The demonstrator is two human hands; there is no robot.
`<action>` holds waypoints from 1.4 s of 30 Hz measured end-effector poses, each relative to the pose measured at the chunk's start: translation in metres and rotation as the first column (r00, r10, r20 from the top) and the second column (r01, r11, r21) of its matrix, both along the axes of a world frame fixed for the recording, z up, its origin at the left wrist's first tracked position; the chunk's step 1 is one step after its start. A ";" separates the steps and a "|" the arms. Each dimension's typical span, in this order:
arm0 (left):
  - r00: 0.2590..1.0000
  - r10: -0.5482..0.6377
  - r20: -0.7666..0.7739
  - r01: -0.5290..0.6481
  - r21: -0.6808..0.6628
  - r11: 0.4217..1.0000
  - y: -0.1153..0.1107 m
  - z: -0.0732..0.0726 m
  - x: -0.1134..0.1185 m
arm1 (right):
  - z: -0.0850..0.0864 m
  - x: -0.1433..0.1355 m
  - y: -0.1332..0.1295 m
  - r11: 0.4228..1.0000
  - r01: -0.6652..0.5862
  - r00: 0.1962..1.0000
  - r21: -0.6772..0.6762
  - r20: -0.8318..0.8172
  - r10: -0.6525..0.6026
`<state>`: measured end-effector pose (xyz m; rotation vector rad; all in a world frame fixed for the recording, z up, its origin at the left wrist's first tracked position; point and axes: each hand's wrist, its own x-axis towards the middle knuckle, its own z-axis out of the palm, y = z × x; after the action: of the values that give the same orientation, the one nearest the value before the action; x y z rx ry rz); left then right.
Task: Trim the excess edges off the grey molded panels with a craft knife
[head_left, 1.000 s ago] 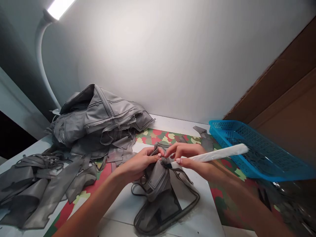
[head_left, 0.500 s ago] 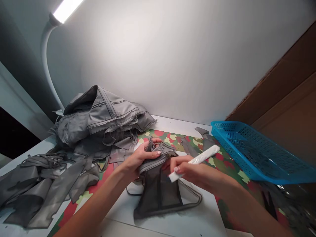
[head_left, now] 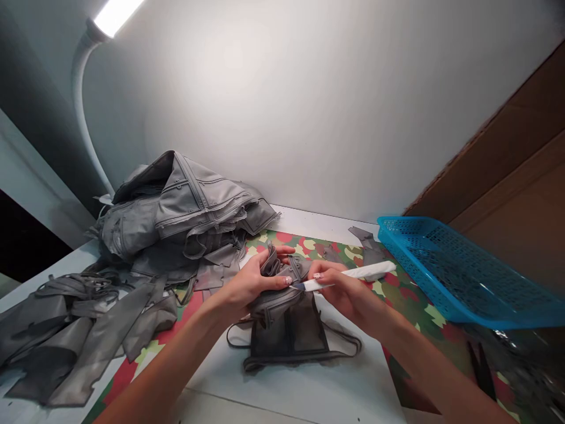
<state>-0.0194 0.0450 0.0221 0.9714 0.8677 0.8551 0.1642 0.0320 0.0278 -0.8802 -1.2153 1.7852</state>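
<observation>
My left hand [head_left: 263,277] grips a bunched grey fabric piece [head_left: 276,306] with stitched seams, its thumb lying along the upper fold. The lower part, a dark sheer panel [head_left: 304,330] with thin straps, hangs down onto the white board [head_left: 326,383]. Between the fingers of my right hand [head_left: 339,294] is a white-wrapped pen-like tool [head_left: 368,272]. Its narrow dark tip meets the fabric beside my left thumb. What kind of tool it is, I cannot make out.
Grey sewn pieces [head_left: 189,194] are heaped at the back left, with loose grey cutouts [head_left: 97,347] in front. A blue plastic basket [head_left: 441,265] stands right, beside a cardboard box [head_left: 521,159]. Dark pointed tongs-like tool [head_left: 483,371] lies near right. A lamp [head_left: 79,94] arches at left.
The white tool has turned and moved up and left, so its tip now meets the fabric. My left hand has folded the piece, drawing the hanging panel upward.
</observation>
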 end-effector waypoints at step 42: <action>0.912 -0.014 -0.410 0.135 0.269 0.954 -0.002 0.009 0.005 | -0.014 0.008 0.014 0.986 0.103 0.972 0.133 0.198 -0.128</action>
<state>-0.0140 0.0435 0.0310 1.4695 1.0643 0.7378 0.1723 0.0463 0.0139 -1.0622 -1.3592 1.5393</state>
